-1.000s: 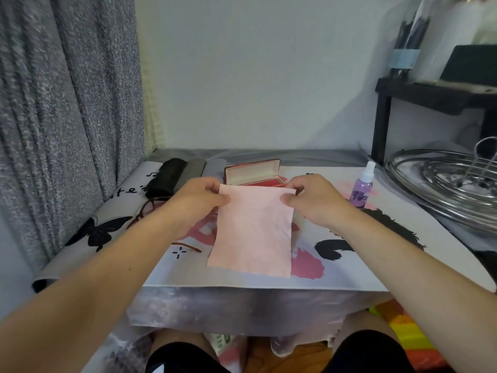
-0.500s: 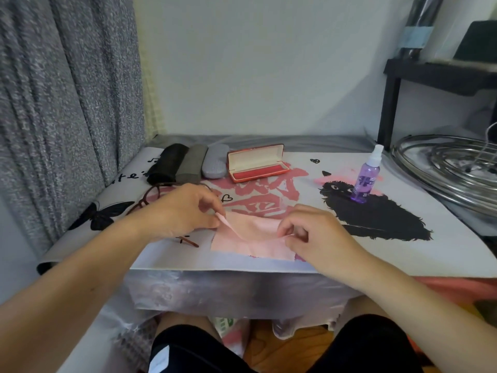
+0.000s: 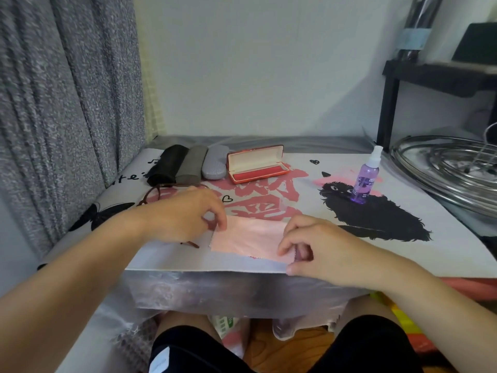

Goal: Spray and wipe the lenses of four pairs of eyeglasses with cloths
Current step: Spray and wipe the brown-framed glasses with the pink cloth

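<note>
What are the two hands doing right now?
Left hand: pinching the cloth.
Right hand: pinching the cloth too.

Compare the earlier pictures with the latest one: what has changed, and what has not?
The pink cloth, held up by its top corners a second ago, has come down and now lies flat near the table's front edge. The left hand and right hand still pinch it, at opposite ends. The cases, open red case, spray bottle and glasses stayed put.

The pink cloth, held up before, now lies flat (folded) on the table; both hands lowered.
</note>
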The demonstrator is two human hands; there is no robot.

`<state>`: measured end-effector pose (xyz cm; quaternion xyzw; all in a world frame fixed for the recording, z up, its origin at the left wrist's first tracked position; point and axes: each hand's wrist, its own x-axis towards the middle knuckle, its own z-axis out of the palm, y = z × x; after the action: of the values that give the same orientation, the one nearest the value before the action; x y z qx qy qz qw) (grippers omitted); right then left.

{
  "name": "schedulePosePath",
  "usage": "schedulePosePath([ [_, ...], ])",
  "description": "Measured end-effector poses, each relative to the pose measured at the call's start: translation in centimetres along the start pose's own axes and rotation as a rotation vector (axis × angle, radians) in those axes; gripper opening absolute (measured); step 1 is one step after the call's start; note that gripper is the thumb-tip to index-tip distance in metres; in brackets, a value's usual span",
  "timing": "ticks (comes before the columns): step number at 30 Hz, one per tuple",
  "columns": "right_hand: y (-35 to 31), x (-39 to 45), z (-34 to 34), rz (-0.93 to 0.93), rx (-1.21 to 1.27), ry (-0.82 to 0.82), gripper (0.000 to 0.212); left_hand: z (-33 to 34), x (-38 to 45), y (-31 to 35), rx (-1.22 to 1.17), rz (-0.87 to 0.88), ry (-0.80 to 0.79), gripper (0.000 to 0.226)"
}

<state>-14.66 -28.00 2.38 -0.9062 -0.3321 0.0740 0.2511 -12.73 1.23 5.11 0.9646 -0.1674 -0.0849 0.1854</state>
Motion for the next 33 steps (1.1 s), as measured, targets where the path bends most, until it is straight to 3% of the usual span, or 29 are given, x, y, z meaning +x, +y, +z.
schedulePosePath([
  [4, 0.5, 1.2, -1.4, 0.099, -0.026, 0.203, 0.013, -0.2, 0.9, 0.0, -0.174, -0.043, 0.186, 0.026],
  [6, 1.0, 2.4, -1.3, 0.202, -0.069, 0.230, 0.005, 0.2, 2.0, 0.4, -0.157, -0.048, 0.107, 0.017],
  [8, 1.5, 3.4, -0.8, 0.277, -0.098, 0.175, 0.011, 0.6, 3.0, 0.7, -0.066, -0.048, 0.005, 0.023],
  [11, 1.2, 4.2, -0.5, 0.287, -0.082, 0.161, 0.004, 0.6, 4.0, 0.9, 0.013, -0.068, -0.056, 0.018],
  [15, 1.1, 4.7, -0.9, 0.302, -0.035, 0.135, 0.018, 0.1, 4.2, 1.3, 0.084, -0.072, -0.124, 0.009],
  [20, 2.1, 4.9, -1.6, 0.312, 0.146, 0.242, 0.016, 0.4, 4.3, 1.4, -0.090, -0.030, 0.047, 0.006],
  [27, 2.6, 4.2, -1.3, 0.179, 0.095, 0.401, 0.018, 1.2, 3.9, 1.4, -0.277, 0.022, 0.226, 0.015],
  [33, 3.1, 2.1, -0.4, 0.037, 0.087, 0.296, 0.034, 1.8, 2.0, 0.9, -0.220, 0.035, 0.101, 0.018],
])
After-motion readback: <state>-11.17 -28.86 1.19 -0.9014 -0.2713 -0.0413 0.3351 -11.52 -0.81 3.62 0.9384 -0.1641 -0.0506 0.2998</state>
